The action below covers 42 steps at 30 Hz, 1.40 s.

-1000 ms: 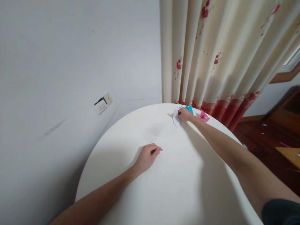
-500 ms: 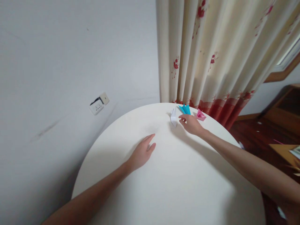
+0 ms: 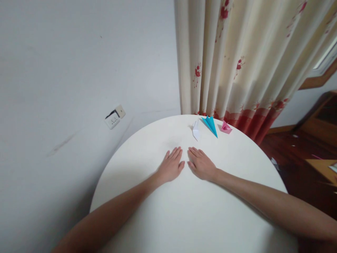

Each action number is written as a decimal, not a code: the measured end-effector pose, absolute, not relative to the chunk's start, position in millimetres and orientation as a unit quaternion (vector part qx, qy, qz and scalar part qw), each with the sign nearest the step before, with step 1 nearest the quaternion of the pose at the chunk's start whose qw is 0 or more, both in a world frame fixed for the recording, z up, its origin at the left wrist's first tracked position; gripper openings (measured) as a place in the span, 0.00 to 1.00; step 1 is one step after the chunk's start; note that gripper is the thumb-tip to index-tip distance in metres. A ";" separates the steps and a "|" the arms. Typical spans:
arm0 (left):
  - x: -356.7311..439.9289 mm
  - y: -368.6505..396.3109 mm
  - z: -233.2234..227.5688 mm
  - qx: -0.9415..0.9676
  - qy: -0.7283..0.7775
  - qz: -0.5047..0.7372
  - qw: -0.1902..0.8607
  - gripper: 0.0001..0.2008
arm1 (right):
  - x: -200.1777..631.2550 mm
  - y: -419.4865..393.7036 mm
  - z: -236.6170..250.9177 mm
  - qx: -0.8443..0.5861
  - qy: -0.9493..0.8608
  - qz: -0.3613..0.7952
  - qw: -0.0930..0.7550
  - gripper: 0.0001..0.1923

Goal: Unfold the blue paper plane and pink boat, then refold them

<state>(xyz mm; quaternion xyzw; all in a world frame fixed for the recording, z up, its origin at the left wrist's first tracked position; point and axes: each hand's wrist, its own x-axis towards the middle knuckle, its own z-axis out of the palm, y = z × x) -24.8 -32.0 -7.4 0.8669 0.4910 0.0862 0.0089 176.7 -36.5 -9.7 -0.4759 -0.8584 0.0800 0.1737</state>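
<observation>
My left hand point(image 3: 171, 166) and my right hand point(image 3: 200, 164) lie flat, palms down, side by side on the round white table point(image 3: 195, 211), holding nothing. Beyond them, near the table's far edge, three folded paper pieces stand in a row: a white one point(image 3: 195, 129) on the left, a blue paper plane point(image 3: 211, 125) in the middle and a small pink one point(image 3: 225, 127) on the right. My right hand is nearest the white piece but well apart from it.
A cream curtain with red flowers point(image 3: 237, 63) hangs just behind the table. A white wall with a socket point(image 3: 114, 117) is on the left. Dark wooden floor point(image 3: 302, 151) and a wooden surface point(image 3: 322, 168) lie to the right.
My right hand let go of the white paper piece and drew back toward me. My left hand opened flat and slid forward. Both now rest together on the table.
</observation>
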 end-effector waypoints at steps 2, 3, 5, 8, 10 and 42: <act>-25.7 -31.7 -7.3 0.867 0.492 0.080 0.003 0.28 | 176.6 -35.8 -9.6 -0.481 -0.857 0.081 0.167 0.30; -26.2 -31.4 -7.1 0.866 0.494 0.078 0.001 0.28 | 176.3 -35.7 -9.5 -0.482 -0.856 0.082 0.166 0.30; -26.9 -30.6 -6.9 0.865 0.496 0.075 -0.002 0.28 | 175.6 -36.4 -8.8 -0.483 -0.855 0.084 0.169 0.29; -27.4 -29.8 -6.5 0.866 0.495 0.074 -0.002 0.28 | 176.1 -39.0 -6.4 -0.474 -0.855 0.090 0.190 0.27; -27.7 -29.9 -6.2 0.867 0.493 0.077 0.002 0.27 | 178.9 -38.5 -4.7 -0.463 -0.853 0.102 0.218 0.23; -45.5 -22.7 24.1 0.737 0.487 0.442 0.153 0.10 | 167.4 74.2 9.3 -0.445 -0.563 0.489 0.496 0.19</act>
